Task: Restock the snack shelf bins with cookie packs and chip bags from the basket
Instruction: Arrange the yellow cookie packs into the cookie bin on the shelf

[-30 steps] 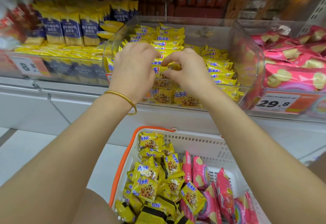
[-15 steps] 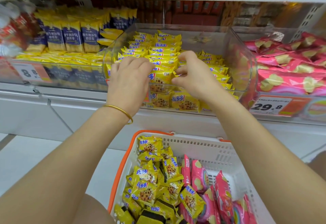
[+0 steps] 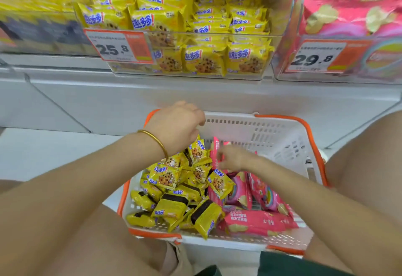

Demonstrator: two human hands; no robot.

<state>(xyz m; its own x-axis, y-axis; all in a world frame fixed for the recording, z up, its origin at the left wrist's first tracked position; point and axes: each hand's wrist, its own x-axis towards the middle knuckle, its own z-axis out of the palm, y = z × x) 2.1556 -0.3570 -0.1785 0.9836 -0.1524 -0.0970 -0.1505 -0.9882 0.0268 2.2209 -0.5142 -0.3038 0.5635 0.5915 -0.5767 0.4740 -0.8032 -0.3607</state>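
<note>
Yellow cookie packs (image 3: 167, 177) fill the left half of the basket (image 3: 282, 121), and pink chip bags (image 3: 254, 221) lie in its right half. The basket sits on the floor between the person's knees, below the shelf. On that shelf, the cookie bin (image 3: 217, 76) holds rows of the same yellow packs behind a 25.8 tag (image 3: 117, 46). To its right is the chip bin (image 3: 326, 78), with a 29.8 tag (image 3: 315, 57).

The left hand (image 3: 176, 127), a gold bangle (image 3: 156, 143) on its wrist, hangs over the basket's far left corner, just above the cookie packs. Its fingers curl down behind the back of the hand, so whether they hold a pack cannot be told. The right hand (image 3: 235, 158) reaches into the middle of the basket, beside an upright chip bag (image 3: 215, 151). It is blurred, so its grip cannot be told either.

The step in hand looks like picking up the next load. Next, each hand needs a firm hold on a few packs. They then lift clear of the basket wall and go up to the matching bin: cookies behind the 25.8 tag, chips to the right. The wrappers look slick, so a loose handful could slip.
</note>
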